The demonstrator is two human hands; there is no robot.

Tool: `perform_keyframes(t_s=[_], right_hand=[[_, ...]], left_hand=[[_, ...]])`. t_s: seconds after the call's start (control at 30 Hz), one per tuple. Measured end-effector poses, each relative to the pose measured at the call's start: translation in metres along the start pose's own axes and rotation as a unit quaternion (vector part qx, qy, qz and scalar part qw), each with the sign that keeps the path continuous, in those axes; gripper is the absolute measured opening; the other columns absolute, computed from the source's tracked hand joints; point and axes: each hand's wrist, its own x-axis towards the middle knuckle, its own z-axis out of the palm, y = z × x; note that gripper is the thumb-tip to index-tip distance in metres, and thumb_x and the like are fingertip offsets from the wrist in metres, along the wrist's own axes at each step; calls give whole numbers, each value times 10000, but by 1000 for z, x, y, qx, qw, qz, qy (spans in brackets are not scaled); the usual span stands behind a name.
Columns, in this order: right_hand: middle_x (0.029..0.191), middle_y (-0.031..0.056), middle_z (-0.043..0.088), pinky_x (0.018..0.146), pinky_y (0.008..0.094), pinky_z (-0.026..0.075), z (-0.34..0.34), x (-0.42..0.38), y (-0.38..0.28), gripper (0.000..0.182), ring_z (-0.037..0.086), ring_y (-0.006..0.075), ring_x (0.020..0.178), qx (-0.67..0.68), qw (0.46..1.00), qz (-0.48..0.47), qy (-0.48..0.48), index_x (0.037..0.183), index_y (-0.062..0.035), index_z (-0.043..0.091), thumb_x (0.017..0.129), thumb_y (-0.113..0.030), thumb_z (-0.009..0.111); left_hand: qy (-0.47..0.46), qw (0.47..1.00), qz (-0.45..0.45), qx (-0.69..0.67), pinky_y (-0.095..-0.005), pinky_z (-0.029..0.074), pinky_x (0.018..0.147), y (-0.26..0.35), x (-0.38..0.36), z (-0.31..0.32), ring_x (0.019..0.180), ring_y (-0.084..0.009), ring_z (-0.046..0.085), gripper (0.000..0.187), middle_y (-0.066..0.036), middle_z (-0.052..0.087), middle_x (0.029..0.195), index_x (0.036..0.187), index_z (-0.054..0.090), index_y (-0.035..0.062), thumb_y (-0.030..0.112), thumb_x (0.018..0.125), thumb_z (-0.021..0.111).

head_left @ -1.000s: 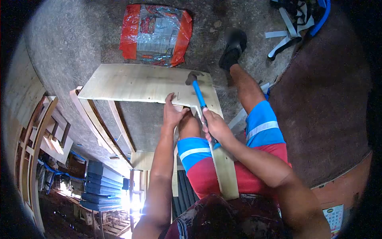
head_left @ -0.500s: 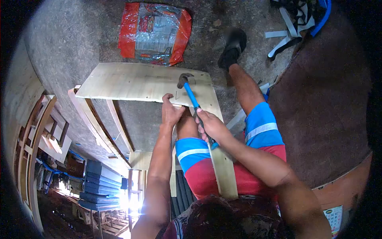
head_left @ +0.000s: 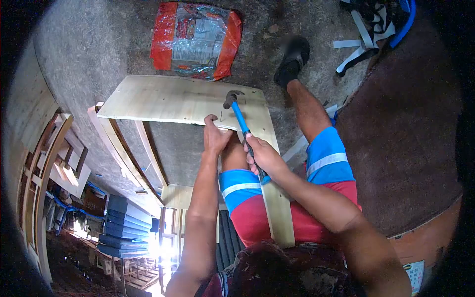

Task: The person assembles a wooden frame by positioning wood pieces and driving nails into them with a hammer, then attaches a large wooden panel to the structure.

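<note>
**Grey floor (head_left: pixel 262 24), hammer over a wooden frame**

The right hand (head_left: pixel 264 157) is closed around the grip of a hammer (head_left: pixel 239 115), its head above the board, near an upright nail (head_left: pixel 221 116). The left hand (head_left: pixel 215 136), partly open, grips the board's edge beside the nail, apparently to steady it. The wooden frame (head_left: pixel 173 99) lies across one leg (head_left: pixel 234 153), which likely props it. Beyond its far edge lies a plastic bag (head_left: pixel 198 42).

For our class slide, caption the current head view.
Left hand at a wooden frame, right hand gripping a claw hammer near a nail.
</note>
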Motion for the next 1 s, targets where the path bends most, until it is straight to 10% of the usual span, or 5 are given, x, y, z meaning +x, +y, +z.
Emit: perform_keyframes(t_s=[0.5, 0.6, 0.8, 0.87, 1.0], right_hand=[[547, 6, 448, 356, 261, 374, 14, -6, -36, 447, 438, 114, 384, 9, 995, -80, 55, 829, -73, 464, 982, -466, 319], [551, 10, 455, 361, 263, 378, 4, -3, -41, 461, 444, 120, 387, -63, 997, 48, -13, 828, -62, 466, 981, -472, 318], [571, 52, 487, 379, 297, 428, 5, -7, -42, 538, 497, 157, 402, -62, 992, -81, 77, 881, -31, 488, 957, -535, 316], [553, 44, 474, 381, 295, 427, -4, -3, -48, 530, 496, 157, 402, -94, 994, 37, -30, 885, -34, 489, 958, -532, 321], [550, 44, 472, 380, 294, 423, 8, -15, -60, 537, 495, 159, 402, -11, 991, -94, 91, 850, -24, 490, 961, -524, 327]], left_hand=[[40, 997, 61, -5, -426, 476, 871, 2, 2, 1, 1030, -414, 574, 838, -285, 556, 1128, 1278, 288, -29, 230, 657, 788], [39, 997, 74, 1, -423, 465, 898, 0, 1, 1, 1059, -421, 560, 882, -292, 529, 1177, 1313, 249, -31, 216, 655, 781], [31, 998, 53, -18, -422, 451, 921, 0, 4, 2, 1077, -424, 547, 896, -300, 501, 1211, 1326, 225, -30, 183, 648, 771], [28, 998, 58, -7, -422, 449, 924, -1, 0, 2, 1081, -422, 545, 894, -301, 501, 1209, 1326, 228, -30, 176, 645, 769], [25, 999, 38, -22, -420, 442, 931, 0, -3, 0, 1079, -415, 545, 880, -297, 511, 1192, 1322, 244, -30, 170, 643, 766]])
